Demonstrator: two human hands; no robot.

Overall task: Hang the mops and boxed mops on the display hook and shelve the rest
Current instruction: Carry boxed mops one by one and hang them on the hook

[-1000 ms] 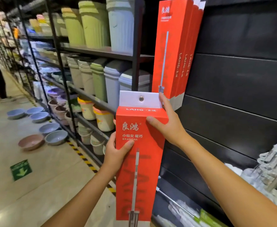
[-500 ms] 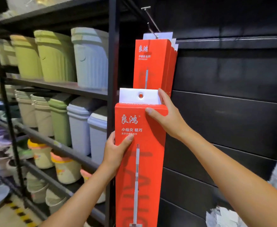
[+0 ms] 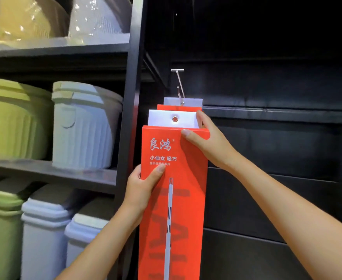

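1. Left: plastic bins [image 3: 85, 126] on shelves [image 3: 54, 174].
2. Centre: left hand [image 3: 140, 184] grips red mop box [image 3: 178, 209] at its left edge, thumb on front.
3. Upper centre: hook [image 3: 179, 83] above the box's tab, not threaded.
4. Right hand [image 3: 210, 144] pinches the box's top right corner.

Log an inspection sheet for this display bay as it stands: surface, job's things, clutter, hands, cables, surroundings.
Surface: black wall panel, with the display hook sticking out near its top.
Job's things: held boxed mop, red and upright; its hang tab sits below the hook's tip and is not yet threaded. A hung boxed mop is already on the hook behind it.
Clutter: nothing seen.
Hands: left hand grips the box's left edge, thumb on the front; right hand grips its top right corner.
Cables: nothing seen.
Surroundings: shelf rack on the left, stocked with green and grey bins.
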